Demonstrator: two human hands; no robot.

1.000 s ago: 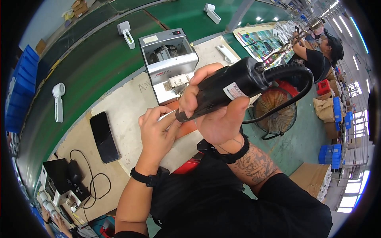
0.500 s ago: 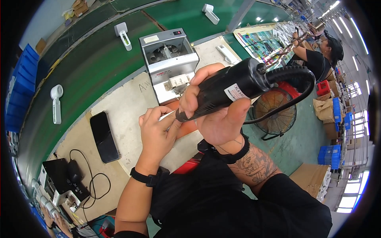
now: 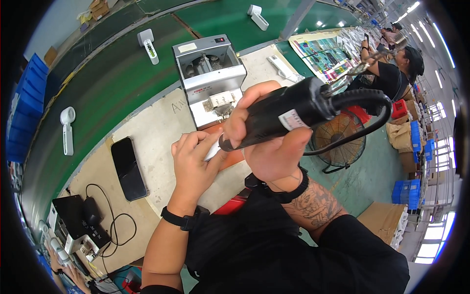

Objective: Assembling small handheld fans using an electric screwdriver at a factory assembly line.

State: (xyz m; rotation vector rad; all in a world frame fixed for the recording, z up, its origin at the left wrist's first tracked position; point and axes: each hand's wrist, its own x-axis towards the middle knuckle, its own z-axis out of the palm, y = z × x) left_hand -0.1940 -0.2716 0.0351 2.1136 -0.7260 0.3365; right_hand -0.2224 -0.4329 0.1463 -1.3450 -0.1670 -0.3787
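Bright light comes from ceiling tubes point(image 3: 413, 7) at far right and overexposed windows point(image 3: 432, 234) at right, glinting on the green belt point(image 3: 220, 19), while fisheye distortion bends straight edges toward the black rim.

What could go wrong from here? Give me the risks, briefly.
First, the left hand grips a white part with its fingers right by the lower end of the black tool; a slip might pinch or scrape them.

Second, the tool's cable bends tightly behind it, so it could tug against the right hand.
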